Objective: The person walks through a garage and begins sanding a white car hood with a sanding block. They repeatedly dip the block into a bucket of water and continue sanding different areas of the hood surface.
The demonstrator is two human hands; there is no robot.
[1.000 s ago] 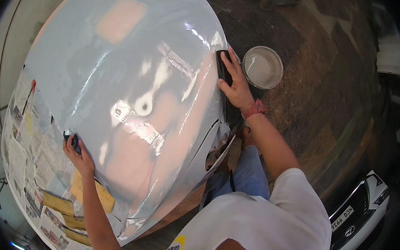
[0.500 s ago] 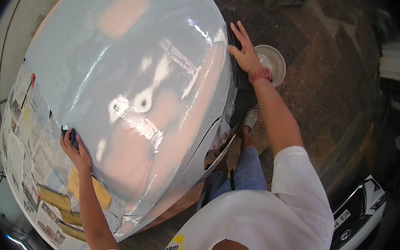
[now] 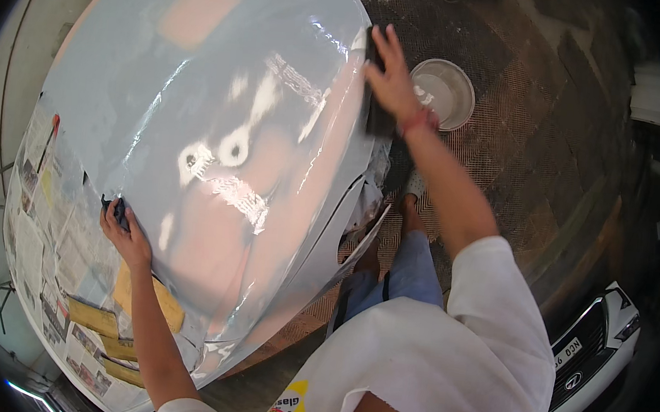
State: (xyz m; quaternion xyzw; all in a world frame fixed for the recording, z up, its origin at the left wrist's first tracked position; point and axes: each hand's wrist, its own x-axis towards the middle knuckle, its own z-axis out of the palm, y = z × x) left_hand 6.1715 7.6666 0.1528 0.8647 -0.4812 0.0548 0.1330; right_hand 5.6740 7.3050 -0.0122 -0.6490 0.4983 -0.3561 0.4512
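A large curved car panel [image 3: 159, 107], grey with patches of pale pink, shines with wet streaks. My left hand [image 3: 128, 233] is closed round a crumpled dark cloth or pad [image 3: 116, 208] pressed on the panel's lower left part. Along the upper right edge, my right hand [image 3: 389, 75] is blurred, fingers laid over a long black block [image 3: 377, 121] and holding it against that edge. A red band [image 3: 420, 120] is on that wrist. A round basin [image 3: 454, 103] with pale liquid stands just beyond it.
Newspaper masking [image 3: 37, 229] covers the left side, with several yellow pieces [image 3: 93, 315] lying on it. A loose strip [image 3: 365, 247] juts out near my legs. My feet stand on a patterned floor [image 3: 527, 167]. A white car's front [image 3: 597, 359] is at the lower right.
My right hand and the black block have moved up along the panel's right edge. My left hand has shifted slightly up and left with the dark cloth.
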